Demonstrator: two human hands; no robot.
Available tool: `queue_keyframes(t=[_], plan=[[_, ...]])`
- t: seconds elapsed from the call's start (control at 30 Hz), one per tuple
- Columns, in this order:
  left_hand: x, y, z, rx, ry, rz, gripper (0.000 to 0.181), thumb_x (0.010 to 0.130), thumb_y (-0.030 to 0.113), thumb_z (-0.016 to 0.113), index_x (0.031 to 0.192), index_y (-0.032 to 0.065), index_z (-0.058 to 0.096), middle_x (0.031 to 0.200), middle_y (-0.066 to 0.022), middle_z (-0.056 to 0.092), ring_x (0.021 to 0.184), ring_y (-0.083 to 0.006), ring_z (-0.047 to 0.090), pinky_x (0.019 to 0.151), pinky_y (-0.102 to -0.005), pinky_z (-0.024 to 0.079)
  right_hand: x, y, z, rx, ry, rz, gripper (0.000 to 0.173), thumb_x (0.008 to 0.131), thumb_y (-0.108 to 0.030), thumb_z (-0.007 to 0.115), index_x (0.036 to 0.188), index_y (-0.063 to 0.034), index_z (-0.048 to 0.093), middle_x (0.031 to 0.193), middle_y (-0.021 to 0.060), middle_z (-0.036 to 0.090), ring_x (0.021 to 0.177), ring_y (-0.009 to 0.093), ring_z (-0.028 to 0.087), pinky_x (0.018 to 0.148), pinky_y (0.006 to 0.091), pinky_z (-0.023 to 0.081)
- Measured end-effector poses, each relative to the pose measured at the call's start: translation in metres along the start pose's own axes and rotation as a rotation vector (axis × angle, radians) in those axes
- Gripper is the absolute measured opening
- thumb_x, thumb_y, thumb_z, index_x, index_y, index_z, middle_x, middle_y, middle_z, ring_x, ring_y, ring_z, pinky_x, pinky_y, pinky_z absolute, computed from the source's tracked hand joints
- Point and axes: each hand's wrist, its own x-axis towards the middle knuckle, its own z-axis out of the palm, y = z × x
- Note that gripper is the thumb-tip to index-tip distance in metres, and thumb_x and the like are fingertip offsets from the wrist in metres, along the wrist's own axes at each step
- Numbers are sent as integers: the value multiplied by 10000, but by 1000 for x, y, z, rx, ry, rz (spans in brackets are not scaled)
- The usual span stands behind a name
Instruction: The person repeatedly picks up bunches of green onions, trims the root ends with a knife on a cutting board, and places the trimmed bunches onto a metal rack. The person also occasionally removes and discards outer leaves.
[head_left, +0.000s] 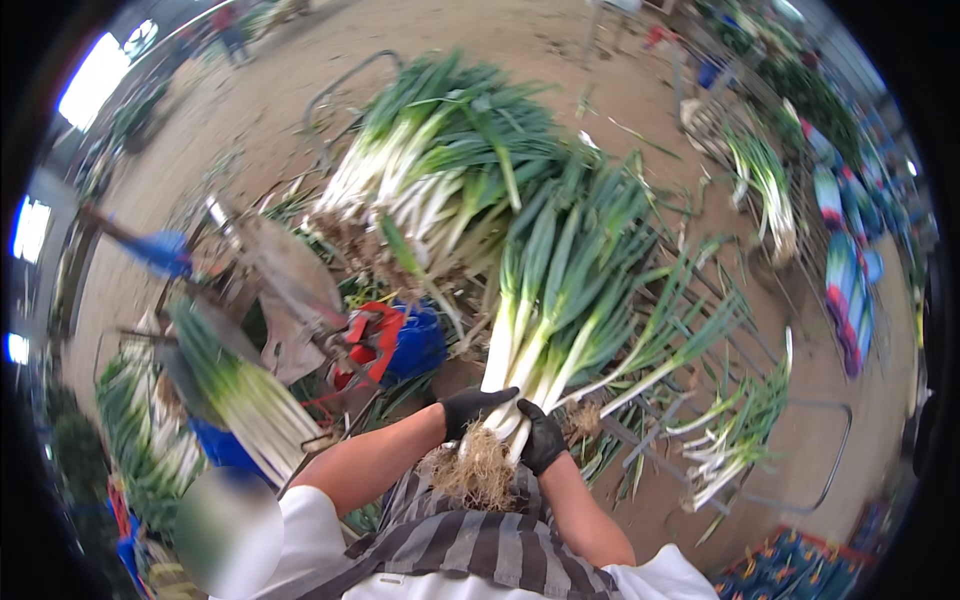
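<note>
My left hand (474, 411), in a black glove, closes around the white stalks of several leeks (534, 360) from the left. On their right side, my right hand (541, 442), gloved too, grips the same stalks just above the roots. The brown root ends (484, 465) hang towards my striped apron (480, 540), and the green leaves spread away to the upper right. Beyond them lies a big pile of leeks (420, 165) with roots facing me. Thinner leeks (645, 375) lie to the right of my hands.
A metal rack (652, 435) with loose leeks stands at the right. At the left are a blue bag (416, 337), a red strap (367, 341) and a large leek bundle (255, 405). Tied bundles in coloured wrap (847, 300) lie far right. A person (229, 30) stands in the distance.
</note>
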Motion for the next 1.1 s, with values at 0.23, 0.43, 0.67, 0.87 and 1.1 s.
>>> queue_keyframes(t=[0.23,0.43,0.67,0.87,1.1], plan=[[-106,-15,-88,-177,-142,97,548,822,278,813,1262,32,600,1098,-110,701,941,-207,679,852,-388,553,-20,108,88,-153,-177,44,443,994,-358,502,1292,-33,544,1224,155,634,1122,318,603,1040,456,459],[-313,0,-213,-119,-66,518,616,830,286,811,1314,-12,573,1187,-106,672,1021,-193,652,900,-352,530,-44,279,241,-453,-390,-214,497,983,-328,563,1358,-12,483,1231,156,611,1138,283,600,1025,418,475],[-458,-16,-449,-558,112,1072,458,940,348,661,1286,50,617,1161,-92,688,997,-172,681,895,-329,557,38,469,481,-895,-807,-249,432,907,-162,676,1253,50,528,1103,171,646,973,294,669,876,410,561],[-469,-20,-536,-743,-24,1157,423,972,397,604,1214,52,639,1063,-115,718,907,-234,707,822,-372,585,147,548,571,-1468,-701,-144,309,854,-199,745,1028,52,695,928,136,710,788,241,657,735,367,535],[-234,-268,-502,-674,464,1012,646,830,203,807,1364,-6,508,1301,-138,617,1181,-235,598,1041,-361,456,223,499,241,-1616,-657,334,562,923,-263,679,1395,-5,517,1342,147,595,1202,239,576,1066,351,425]])
